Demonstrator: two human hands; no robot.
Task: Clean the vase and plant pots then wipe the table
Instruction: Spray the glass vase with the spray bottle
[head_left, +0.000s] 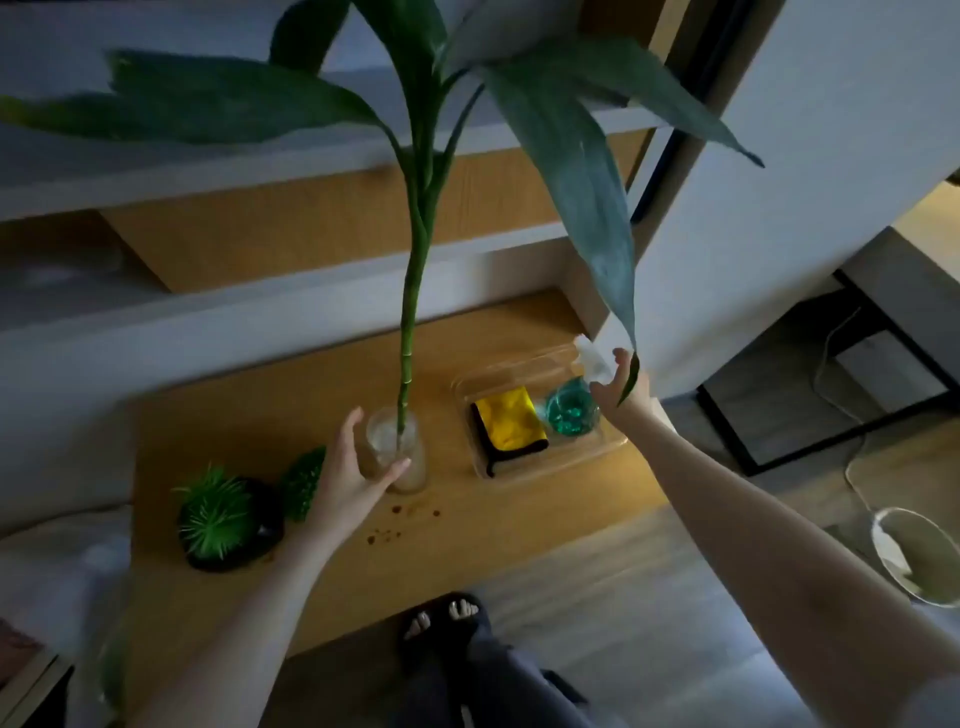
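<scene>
A clear glass vase (410, 467) with a tall green stalk (410, 291) stands on the low wooden table (467, 545). My left hand (348, 467) is spread around the vase's left side, thumb and fingers straight, at its rim. My right hand (621, 384) reaches the white head of a spray bottle (571, 410) with blue-green liquid, which stands in a clear tray (550, 467); fingers look loose around the head. A yellow cloth (509, 421) lies folded in that tray. Two small green plants sit left: one in a black pot (228, 525), another (304, 483) behind my left hand.
Brown spots (400, 519) mark the table in front of the vase. Long leaves (582, 171) hang over the tray and my right hand. Shelves rise behind the table. A bin (914, 556) stands on the floor at right. My feet (441, 618) are by the table's front edge.
</scene>
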